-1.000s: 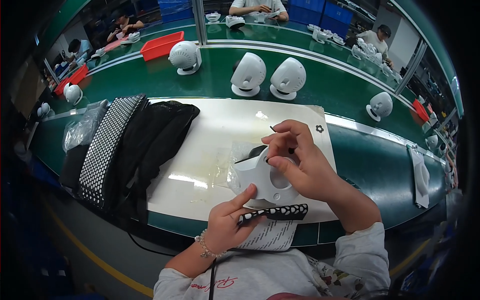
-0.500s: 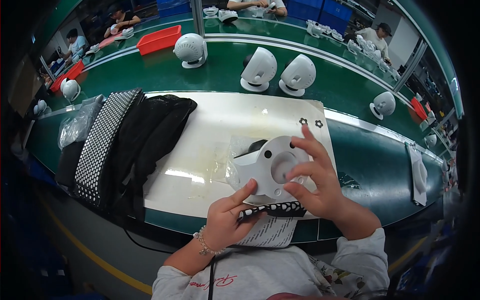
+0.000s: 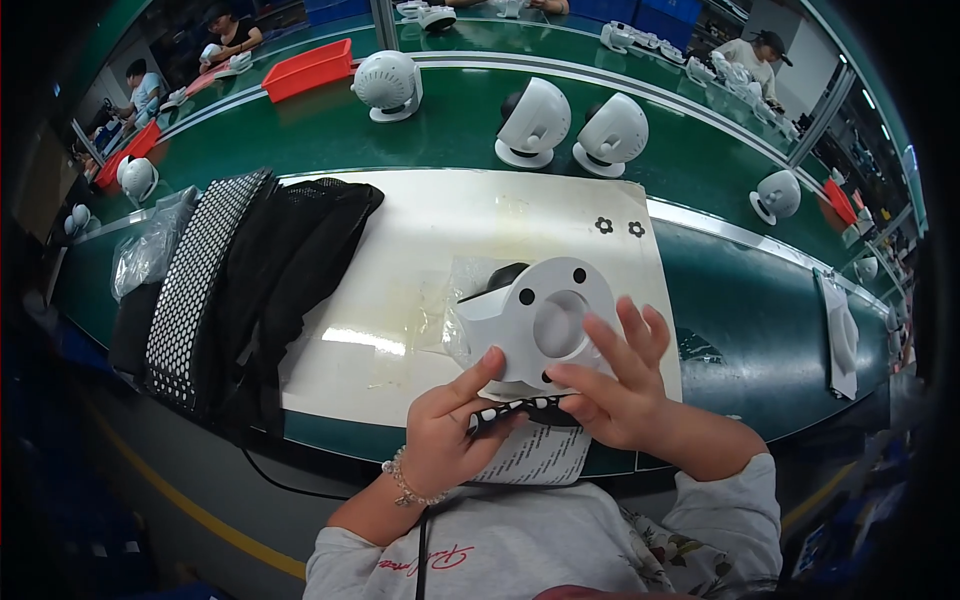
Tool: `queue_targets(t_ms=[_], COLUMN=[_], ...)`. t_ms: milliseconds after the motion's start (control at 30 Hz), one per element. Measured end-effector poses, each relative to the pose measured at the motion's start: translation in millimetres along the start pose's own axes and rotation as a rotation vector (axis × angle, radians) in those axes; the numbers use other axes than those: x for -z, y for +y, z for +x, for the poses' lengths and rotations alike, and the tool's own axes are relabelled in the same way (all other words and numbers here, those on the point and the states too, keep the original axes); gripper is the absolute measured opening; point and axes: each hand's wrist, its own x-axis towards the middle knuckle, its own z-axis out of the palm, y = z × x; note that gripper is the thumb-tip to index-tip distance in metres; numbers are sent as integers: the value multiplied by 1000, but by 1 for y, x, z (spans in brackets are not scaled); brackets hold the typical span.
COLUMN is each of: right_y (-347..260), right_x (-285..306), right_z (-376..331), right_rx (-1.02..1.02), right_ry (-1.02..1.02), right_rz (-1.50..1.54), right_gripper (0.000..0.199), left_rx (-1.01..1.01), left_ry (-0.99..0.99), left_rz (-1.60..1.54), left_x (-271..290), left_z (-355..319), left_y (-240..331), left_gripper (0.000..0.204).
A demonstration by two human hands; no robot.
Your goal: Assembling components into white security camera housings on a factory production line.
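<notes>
A white rounded device [image 3: 485, 322] lies tipped on its side in front of me, its round base facing up toward me. Two black round pads [image 3: 526, 297] show on the far part of the base rim, and a third black pad [image 3: 547, 377] is on the near part. My left hand [image 3: 450, 415] is closed on a black sheet with white holes [image 3: 508, 410], one of its fingertips against the device's left edge. My right hand [image 3: 625, 395] is open, its index fingertip at the third pad and the other fingers spread over the base.
Clear plastic film [image 3: 462, 285] is under the device on a white board [image 3: 400, 260]. Black mesh cloth [image 3: 300, 250] and a perforated sheet [image 3: 200, 290] lie left. Finished-looking white devices [image 3: 533, 120] stand on the green bench beyond, beside a red tray [image 3: 308, 70]. Other people work farther back.
A black pad now sits at the near recess of the base, which was bare. My right thumb and index finger have parted, and the index finger has come down onto that pad.
</notes>
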Motion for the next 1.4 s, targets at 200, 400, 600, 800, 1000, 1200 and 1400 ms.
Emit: queue_targets(t_ms=[200, 400, 600, 800, 1000, 1200, 1400], right_y=[-13, -26, -32, -19, -5, -15, -13], right_x=[-2, -4, -11, 2, -9, -15, -33], right_z=[1, 21, 17, 23, 27, 26, 21], right_rx=[0, 134, 111, -112, -428, -308, -92], right_ry=[142, 124, 120, -28, -63, -61, 186], right_rz=[-72, 52, 125, 396, 539, 224, -86], right_gripper=[25, 19, 13, 5, 11, 16, 28], left_rx=[31, -1, -94, -114, -74, -45, -66], left_ry=[-14, -33, -81, -23, -14, -11, -3], left_rz=[0, -2, 8, 10, 96, 104, 130], left_x=[9, 24, 29, 34, 36, 45, 48], left_z=[2, 4, 1, 0, -3, -7, -8], left_y=[4, 10, 4, -4, -12, -17, -22], left_gripper=[17, 25, 32, 29, 25, 25, 25])
